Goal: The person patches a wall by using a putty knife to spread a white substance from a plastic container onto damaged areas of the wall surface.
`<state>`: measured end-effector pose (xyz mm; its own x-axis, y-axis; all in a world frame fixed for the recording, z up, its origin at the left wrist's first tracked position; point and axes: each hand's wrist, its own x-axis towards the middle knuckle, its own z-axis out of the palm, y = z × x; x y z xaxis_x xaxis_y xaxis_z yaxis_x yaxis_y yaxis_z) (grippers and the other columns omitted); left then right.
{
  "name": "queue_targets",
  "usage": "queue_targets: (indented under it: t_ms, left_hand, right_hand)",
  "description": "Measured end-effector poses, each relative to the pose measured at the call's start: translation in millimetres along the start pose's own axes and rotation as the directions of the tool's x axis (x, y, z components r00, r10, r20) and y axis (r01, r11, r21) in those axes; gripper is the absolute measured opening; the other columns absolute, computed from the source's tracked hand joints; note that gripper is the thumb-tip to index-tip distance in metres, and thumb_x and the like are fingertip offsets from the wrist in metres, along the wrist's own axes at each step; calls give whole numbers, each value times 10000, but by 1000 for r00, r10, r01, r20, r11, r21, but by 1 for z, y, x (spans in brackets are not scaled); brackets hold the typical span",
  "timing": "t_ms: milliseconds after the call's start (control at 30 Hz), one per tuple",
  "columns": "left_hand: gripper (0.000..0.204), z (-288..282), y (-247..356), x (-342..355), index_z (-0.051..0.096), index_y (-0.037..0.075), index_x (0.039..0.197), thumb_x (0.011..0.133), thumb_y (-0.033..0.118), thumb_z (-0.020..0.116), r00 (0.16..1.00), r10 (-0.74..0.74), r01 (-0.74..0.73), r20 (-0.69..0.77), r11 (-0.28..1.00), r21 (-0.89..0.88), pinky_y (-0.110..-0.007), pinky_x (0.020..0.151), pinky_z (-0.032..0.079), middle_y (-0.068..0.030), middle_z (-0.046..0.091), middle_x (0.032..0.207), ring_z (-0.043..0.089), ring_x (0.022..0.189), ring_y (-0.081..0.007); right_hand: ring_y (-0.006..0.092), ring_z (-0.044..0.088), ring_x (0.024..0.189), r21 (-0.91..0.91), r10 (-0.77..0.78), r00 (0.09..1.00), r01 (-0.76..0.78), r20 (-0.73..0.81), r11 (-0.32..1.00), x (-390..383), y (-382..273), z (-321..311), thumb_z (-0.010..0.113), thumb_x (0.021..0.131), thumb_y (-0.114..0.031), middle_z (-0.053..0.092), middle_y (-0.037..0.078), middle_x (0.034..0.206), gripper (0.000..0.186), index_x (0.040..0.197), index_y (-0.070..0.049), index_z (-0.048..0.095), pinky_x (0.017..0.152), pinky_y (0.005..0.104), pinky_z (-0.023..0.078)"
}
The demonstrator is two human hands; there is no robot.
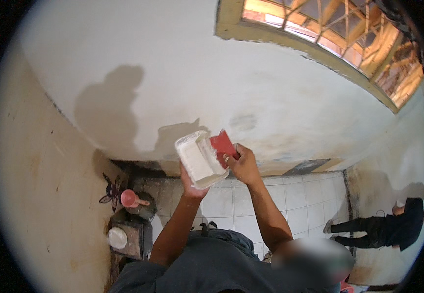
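Observation:
My left hand (192,189) holds a white rectangular container (195,158) from beneath, tilted, with white paste-like material inside and smeared on its rim. My right hand (241,163) grips a red flat scraper (221,144) over the right side of the container, at or very near its rim; whether they touch is hard to tell. Both hands are in front of a pale wall (182,73) that carries shadows and dark smudges.
A barred window (319,29) is at upper right. At lower left are a pink dipper (129,198) on a dark container, and a white tub (117,238) on a dark stand. Another person (388,227) stands at right on the tiled floor (300,195).

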<state>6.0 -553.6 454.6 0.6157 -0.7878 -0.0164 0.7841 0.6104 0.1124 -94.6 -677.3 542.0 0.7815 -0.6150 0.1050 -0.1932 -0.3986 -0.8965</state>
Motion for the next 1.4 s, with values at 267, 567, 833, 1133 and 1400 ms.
queue_targets:
  t_ms: [267,567,833,1133,1400]
  left_hand:
    - [585,-22,-4,-3,468,168,1395,947,541,422,998,1,8,-59,990,139,-550,1014,457,-75,563,1342,556,1222,-307]
    - [586,-24,-10,-7,495,216,1398,958,593,406,1000,-8,11,-30,997,76,-510,1039,435,-13,555,1369,544,1241,-270]
    - [643,-34,0,-13,421,210,1445,938,605,427,999,44,-46,25,995,88,-640,983,452,-68,539,1386,543,1245,-360]
    - [637,-33,1,-22,390,204,1466,952,580,408,999,44,-45,-19,998,-36,-652,954,467,-86,519,1409,552,1231,-376]
    - [650,-39,14,-27,403,203,1450,948,616,375,993,116,-112,-30,989,99,-630,951,483,-65,541,1375,562,1220,-353]
  right_hand:
    - [131,616,840,553,156,985,-167,68,816,-7,49,-16,661,819,4,659,48,946,286,1101,12,612,775,293,516]
    - [150,637,900,821,396,915,-279,71,498,2,70,-53,711,820,-62,663,32,1019,333,1136,-39,608,711,292,515]
    - [188,622,797,72,-225,685,376,-693,924,71,-1,-92,686,822,-12,621,42,873,143,882,-77,573,678,321,511]
    - [250,571,783,-990,-812,575,23,-101,140,151,53,-150,625,780,-127,527,67,879,178,926,-121,524,584,373,478]
    - [326,579,644,-577,-531,581,125,-617,807,95,58,-142,659,743,-25,535,150,731,163,812,-49,513,585,418,463]
